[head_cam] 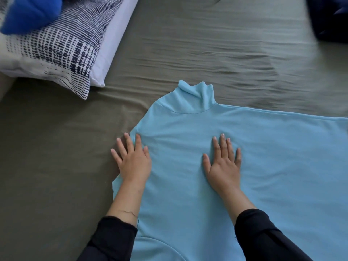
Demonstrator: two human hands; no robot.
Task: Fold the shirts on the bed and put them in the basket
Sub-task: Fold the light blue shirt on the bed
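A light blue shirt point(254, 157) with a high roll neck point(195, 97) lies spread flat on the bed point(188, 44), which is covered by a grey-green sheet with shallow wrinkles. The collar points toward the far side of the bed; the body of the garment runs toward the near edge and extends out of view at the right edge. The left side of the shirt appears folded inward, giving a straight slanted edge from shoulder to hem.

The left hand point(132, 161) lies palm down on that left edge, fingers straight and spread, with the outer fingers reaching past the cloth onto the sheet. The right hand point(223, 166) lies palm down on the chest of the shirt, fingers straight and slightly apart, pressing the fabric flat. Neither hand grips anything. Both forearms wear black sleeves point(263, 238).

At the far left corner of the bed rests a pillow point(56, 46) in a white case with a dark blue dashed print, and a bright blue object point(30, 14) sits on top of it, blurred. A dark navy item point(331, 17) occupies the far right corner, only partly in view.
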